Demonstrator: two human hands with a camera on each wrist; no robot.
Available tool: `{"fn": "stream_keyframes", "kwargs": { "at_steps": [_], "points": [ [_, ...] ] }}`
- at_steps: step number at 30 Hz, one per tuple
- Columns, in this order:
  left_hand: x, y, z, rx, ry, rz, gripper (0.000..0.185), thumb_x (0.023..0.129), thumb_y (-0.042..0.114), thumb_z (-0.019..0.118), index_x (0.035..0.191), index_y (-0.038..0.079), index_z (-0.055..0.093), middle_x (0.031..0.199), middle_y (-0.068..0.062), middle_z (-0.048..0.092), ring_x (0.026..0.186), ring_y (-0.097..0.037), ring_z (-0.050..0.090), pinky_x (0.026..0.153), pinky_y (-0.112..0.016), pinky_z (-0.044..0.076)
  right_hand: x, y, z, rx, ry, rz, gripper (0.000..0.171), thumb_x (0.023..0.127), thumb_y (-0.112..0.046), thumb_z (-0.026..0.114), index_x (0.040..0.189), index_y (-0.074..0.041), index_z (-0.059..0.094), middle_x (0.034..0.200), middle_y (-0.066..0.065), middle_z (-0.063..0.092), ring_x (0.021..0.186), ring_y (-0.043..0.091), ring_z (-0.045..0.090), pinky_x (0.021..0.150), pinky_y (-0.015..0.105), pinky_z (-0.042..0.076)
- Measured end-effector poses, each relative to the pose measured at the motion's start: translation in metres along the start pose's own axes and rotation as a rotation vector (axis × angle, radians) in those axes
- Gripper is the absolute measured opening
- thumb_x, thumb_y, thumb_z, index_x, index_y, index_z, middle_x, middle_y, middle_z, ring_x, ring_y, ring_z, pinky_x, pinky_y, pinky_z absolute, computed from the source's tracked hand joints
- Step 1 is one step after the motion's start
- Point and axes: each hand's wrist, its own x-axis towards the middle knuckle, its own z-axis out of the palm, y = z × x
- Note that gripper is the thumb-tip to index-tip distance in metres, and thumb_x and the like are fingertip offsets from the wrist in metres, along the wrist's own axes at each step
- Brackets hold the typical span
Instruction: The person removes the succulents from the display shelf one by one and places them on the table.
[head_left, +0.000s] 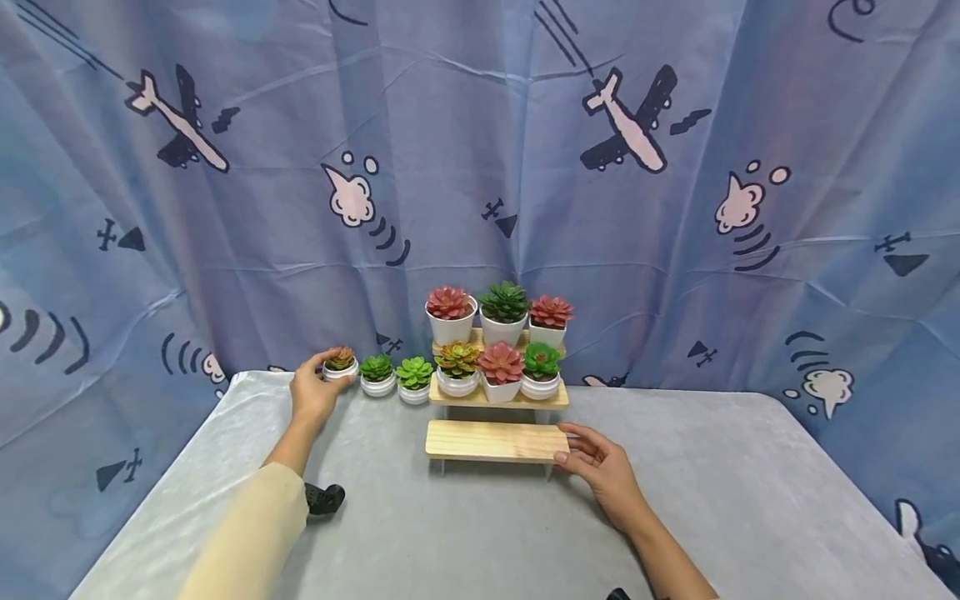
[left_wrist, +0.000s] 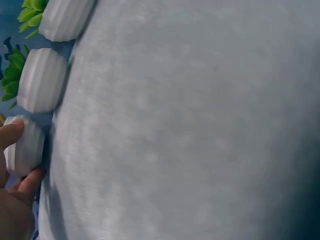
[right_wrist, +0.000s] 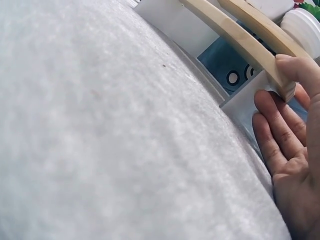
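Head view: left hand (head_left: 315, 392) grips a potted plant (head_left: 341, 362).
Right hand (head_left: 606, 472) pinches a wooden shelf (head_left: 491, 440) at one end.

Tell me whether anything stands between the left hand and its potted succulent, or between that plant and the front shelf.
Nothing separates the left hand from the potted succulent it grips. Towards the front shelf, yes: the dark green plant and the bright green plant stand to the succulent's right, roughly along the direct line.

Left fingers (left_wrist: 33, 182) curved, pinching; right fingers (right_wrist: 279, 123) gripping.
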Motion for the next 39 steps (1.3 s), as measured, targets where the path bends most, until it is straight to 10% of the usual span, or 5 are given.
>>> {"fn": "stream_keyframes", "kwargs": {
  "at_steps": [14, 26, 39],
  "points": [
    [-0.007, -0.012, 0.0, 0.146, -0.007, 0.098, 0.053, 0.083, 0.01, 0.082, 0.132, 0.009, 0.064, 0.132, -0.019, 0.065, 0.099, -0.032, 0.061, 0.081, -0.032, 0.045, 0.0, 0.003, 0.0, 0.002, -0.019, -0.041, 0.053, 0.091, -0.007, 0.074, 0.14, 0.003, 0.055, 0.12, 0.022, 0.066, 0.092, 0.004, 0.071, 0.081, 0.024, 0.062],
    [-0.012, 0.016, -0.014, 0.254, -0.065, 0.13, 0.048, 0.087, 0.011, 0.074, 0.132, 0.0, 0.062, 0.145, -0.029, 0.051, 0.14, -0.045, 0.044, 0.119, -0.056, 0.034, 0.001, 0.004, -0.001, 0.002, -0.024, -0.035, 0.054, 0.091, -0.009, 0.074, 0.141, 0.002, 0.054, 0.123, 0.026, 0.065, 0.093, 0.004, 0.071, 0.081, 0.023, 0.061],
    [-0.041, 0.072, -0.012, -0.116, 0.027, 0.147, 0.035, 0.092, 0.005, 0.068, 0.127, -0.002, 0.065, 0.128, -0.024, 0.067, 0.118, -0.038, 0.065, 0.101, -0.044, 0.052, 0.001, 0.003, -0.002, -0.007, -0.021, -0.024, 0.055, 0.092, -0.011, 0.074, 0.141, 0.001, 0.054, 0.126, 0.028, 0.064, 0.094, 0.003, 0.071, 0.081, 0.022, 0.061]
  ]
}}
